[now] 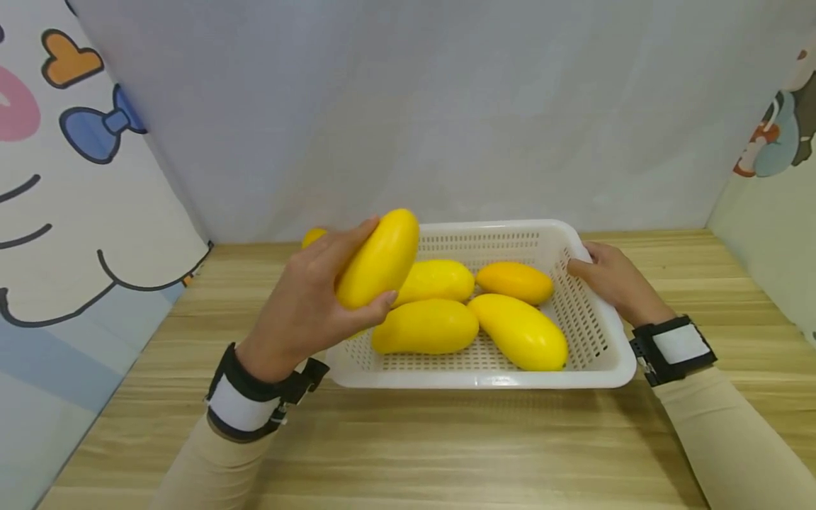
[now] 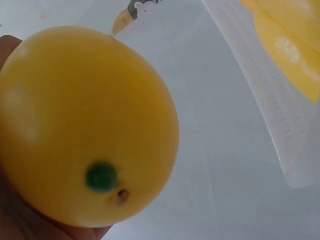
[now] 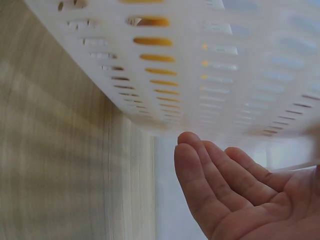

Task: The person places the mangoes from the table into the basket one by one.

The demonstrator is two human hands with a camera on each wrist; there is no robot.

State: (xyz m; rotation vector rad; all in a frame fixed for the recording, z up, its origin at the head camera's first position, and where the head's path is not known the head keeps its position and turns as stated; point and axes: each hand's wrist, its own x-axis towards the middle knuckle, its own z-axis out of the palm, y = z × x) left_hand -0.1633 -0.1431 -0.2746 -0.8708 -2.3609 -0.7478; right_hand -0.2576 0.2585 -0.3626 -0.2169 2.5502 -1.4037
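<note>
My left hand [image 1: 306,290] holds a yellow mango [image 1: 382,258] above the left end of a white slotted plastic basket [image 1: 484,380], fingers on one side and thumb on the other. The left wrist view shows that mango's rounded end [image 2: 90,110] close up, with a green dot and a small dark mark. At the basket's right end, my right hand [image 1: 615,280] grips the rim, thumb over the top; its fingers [image 3: 215,180] lie along the outside in the right wrist view. Inside the basket lie several mangoes, including an orange-yellow one [image 1: 515,282] and a yellow one [image 1: 523,333].
Another yellow piece [image 1: 314,236] shows behind my left hand, mostly hidden. The basket is over a wood-grain table [image 1: 446,446]. A pale wall [image 1: 446,113] rises behind, and a panel with cartoon drawings [image 1: 95,212] stands on the left.
</note>
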